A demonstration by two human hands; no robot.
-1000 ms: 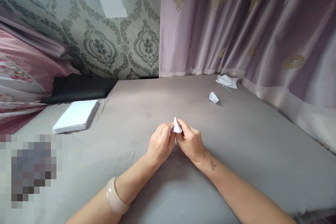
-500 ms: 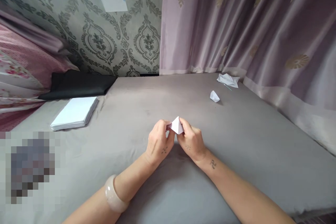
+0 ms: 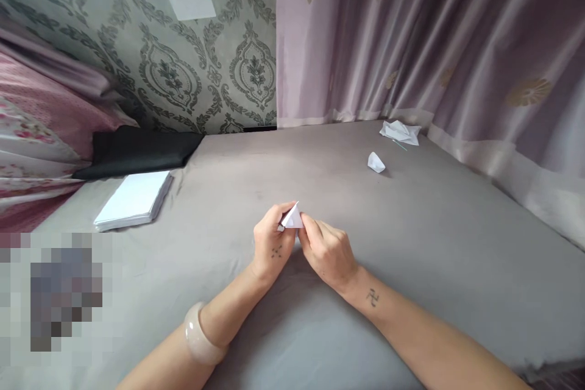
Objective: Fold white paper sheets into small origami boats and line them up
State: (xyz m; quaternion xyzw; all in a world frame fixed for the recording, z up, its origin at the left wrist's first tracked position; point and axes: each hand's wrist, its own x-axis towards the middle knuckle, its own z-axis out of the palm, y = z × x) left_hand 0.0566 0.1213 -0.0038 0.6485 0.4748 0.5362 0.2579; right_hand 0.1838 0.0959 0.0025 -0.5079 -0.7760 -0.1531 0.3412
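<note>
A small piece of folded white paper (image 3: 293, 217), pointed at its top, is held between both hands above the middle of the bed-like grey surface. My left hand (image 3: 273, 242) closes round its left side, thumb and fingers pressed to it. On the other side, my right hand (image 3: 328, 250) pinches the right edge with bent fingers. The fingertips beneath the paper are partly hidden. Farther off to the right, apart from both hands, lies another small folded white paper (image 3: 376, 163).
A stack of white paper (image 3: 134, 198) lies at the left, in front of a folded black cloth (image 3: 141, 151). Several crumpled white papers (image 3: 400, 132) and a thin green stick (image 3: 400, 145) rest at the far right by the curtain (image 3: 347, 42). A blurred patch covers the lower left.
The folded paper has turned and shifted slightly left in my hands. My right hand has rolled over, its fingers now lower on the paper's right edge. The camera view has shifted slightly.
</note>
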